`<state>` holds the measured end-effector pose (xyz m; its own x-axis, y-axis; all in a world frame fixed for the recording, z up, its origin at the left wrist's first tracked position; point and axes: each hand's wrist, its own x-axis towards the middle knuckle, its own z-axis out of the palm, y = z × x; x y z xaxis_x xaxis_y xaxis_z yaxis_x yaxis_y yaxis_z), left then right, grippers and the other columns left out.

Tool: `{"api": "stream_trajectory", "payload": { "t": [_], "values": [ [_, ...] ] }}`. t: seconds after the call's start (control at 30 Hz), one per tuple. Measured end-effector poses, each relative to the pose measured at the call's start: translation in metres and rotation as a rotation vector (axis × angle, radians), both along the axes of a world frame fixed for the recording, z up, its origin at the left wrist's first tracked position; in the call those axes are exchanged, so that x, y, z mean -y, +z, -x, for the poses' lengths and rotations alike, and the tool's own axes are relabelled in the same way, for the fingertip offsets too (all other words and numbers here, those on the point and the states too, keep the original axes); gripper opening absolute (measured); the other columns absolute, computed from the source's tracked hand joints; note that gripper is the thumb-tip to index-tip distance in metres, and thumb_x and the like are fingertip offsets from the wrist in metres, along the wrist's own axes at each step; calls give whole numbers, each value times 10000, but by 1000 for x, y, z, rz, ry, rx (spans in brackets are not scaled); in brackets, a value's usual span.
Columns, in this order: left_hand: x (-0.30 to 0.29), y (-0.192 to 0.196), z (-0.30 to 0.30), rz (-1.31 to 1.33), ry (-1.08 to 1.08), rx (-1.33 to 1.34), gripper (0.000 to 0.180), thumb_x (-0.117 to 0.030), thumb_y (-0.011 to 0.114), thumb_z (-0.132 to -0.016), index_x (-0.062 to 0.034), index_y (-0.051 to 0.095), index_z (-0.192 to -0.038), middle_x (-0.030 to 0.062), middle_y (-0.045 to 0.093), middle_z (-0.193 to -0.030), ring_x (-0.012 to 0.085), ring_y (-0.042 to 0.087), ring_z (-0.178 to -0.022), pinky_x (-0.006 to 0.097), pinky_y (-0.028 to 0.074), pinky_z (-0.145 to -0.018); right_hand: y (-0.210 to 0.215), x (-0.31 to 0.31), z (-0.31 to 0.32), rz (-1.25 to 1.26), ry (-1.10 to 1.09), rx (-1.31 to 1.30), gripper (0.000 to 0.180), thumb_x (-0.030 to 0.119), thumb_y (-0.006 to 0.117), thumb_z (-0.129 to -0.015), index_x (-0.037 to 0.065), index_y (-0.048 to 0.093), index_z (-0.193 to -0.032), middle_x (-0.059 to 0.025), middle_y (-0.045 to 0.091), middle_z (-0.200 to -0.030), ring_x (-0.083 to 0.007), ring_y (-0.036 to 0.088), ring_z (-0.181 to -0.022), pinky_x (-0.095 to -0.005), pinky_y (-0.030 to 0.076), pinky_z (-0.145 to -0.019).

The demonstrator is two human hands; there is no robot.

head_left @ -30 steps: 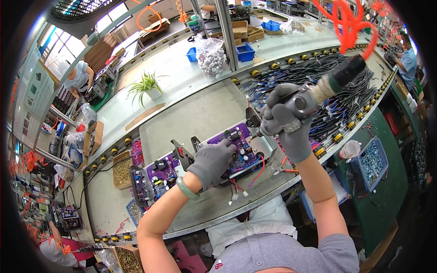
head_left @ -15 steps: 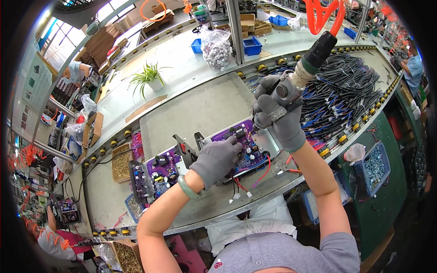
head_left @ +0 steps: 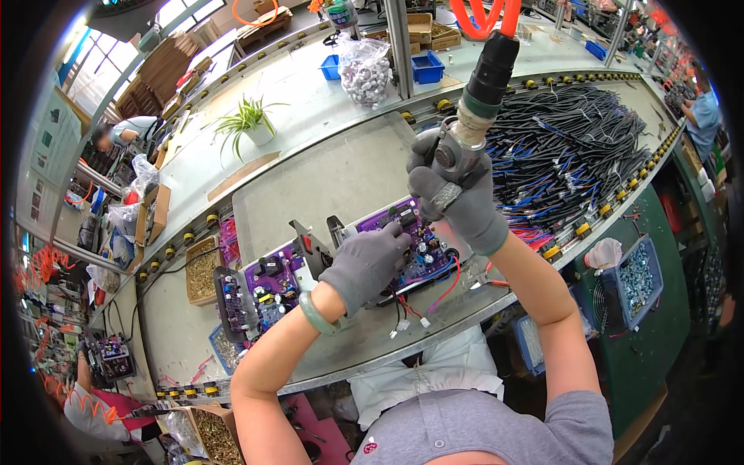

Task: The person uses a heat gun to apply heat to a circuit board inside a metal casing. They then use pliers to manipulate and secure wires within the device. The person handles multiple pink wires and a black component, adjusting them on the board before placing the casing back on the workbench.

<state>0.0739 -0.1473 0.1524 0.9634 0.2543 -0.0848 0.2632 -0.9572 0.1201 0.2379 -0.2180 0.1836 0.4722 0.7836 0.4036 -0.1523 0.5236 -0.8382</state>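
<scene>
My right hand (head_left: 469, 205), in a grey glove, grips an air screwdriver (head_left: 479, 108) with a red coiled hose at its top. The driver stands tilted, its lower end by the right part of a purple circuit board (head_left: 426, 260); whether the bit touches a screw is hidden. On the same board rests my gloved left hand (head_left: 363, 267), fingers bent and close together; anything between the fingertips is hidden. Red and black leads with white connectors (head_left: 411, 325) hang off the board's near edge. To the left lies a second unit with a purple board (head_left: 275, 271) and a black panel (head_left: 232, 304).
A heap of black cables (head_left: 558, 147) lies at right, and pliers (head_left: 492, 283) near the bench edge. Trays of screws (head_left: 203, 271) stand at left, and a blue bin (head_left: 639, 285) hangs at right. Behind are a potted plant (head_left: 256, 128) and a bag of small parts (head_left: 364, 74).
My right hand and the air screwdriver have shifted left, and the driver stands more upright. My left hand stays on the board, nearly in place.
</scene>
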Motion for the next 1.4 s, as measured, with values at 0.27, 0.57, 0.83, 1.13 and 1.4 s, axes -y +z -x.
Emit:
{"api": "stream_trajectory", "payload": {
  "t": [0.27, 0.57, 0.83, 1.13, 1.4],
  "values": [
    [1, 1, -1, 34, 32, 7, 306, -206, 625, -859, -130, 589, -1154, 90, 575, -1004, 300, 655, -828, 434, 526, -690, -7, -3, 8, 65, 49, 203, 277, 34, 731, -798, 14, 614, -1048, 23, 628, -852, -56, 591, -772, -242, 514, -711],
    [-5, -6, 4, 51, 52, -26, 370, -246, 625, -867, -128, 571, -1214, 95, 597, -1083, 324, 649, -871, 458, 517, -772, 2, 12, 14, -69, 127, 87, 288, 44, 700, -823, 46, 576, -1083, -10, 605, -963, -65, 586, -884, -261, 503, -751],
    [5, 84, 87, 236, 247, 628, 378, -41, 672, -764, -88, 654, -1140, 115, 638, -1113, 236, 660, -882, 338, 537, -781, 21, 117, -25, -224, 390, 26, 381, 238, 755, -849, 96, 519, -1111, -110, 578, -858, -204, 584, -637, -347, 509, -588],
    [13, 20, 307, 319, 1212, 1082, 268, -67, 552, -899, 37, 626, -1135, 86, 646, -1032, 135, 594, -945, 270, 494, -813, -123, 126, 46, 151, 196, 22, 418, 162, 792, -808, 72, 526, -1117, -63, 590, -898, -164, 616, -783, -332, 532, -716],
    [-4, -98, 432, 229, 1492, 645, 408, -270, 613, -862, -22, 639, -1185, 165, 682, -1129, 271, 657, -1043, 344, 492, -929, -177, 127, 71, 148, 72, 216, 481, 244, 790, -789, 69, 489, -1122, -71, 527, -1011, -184, 534, -885, -346, 491, -818]
  ]
}}
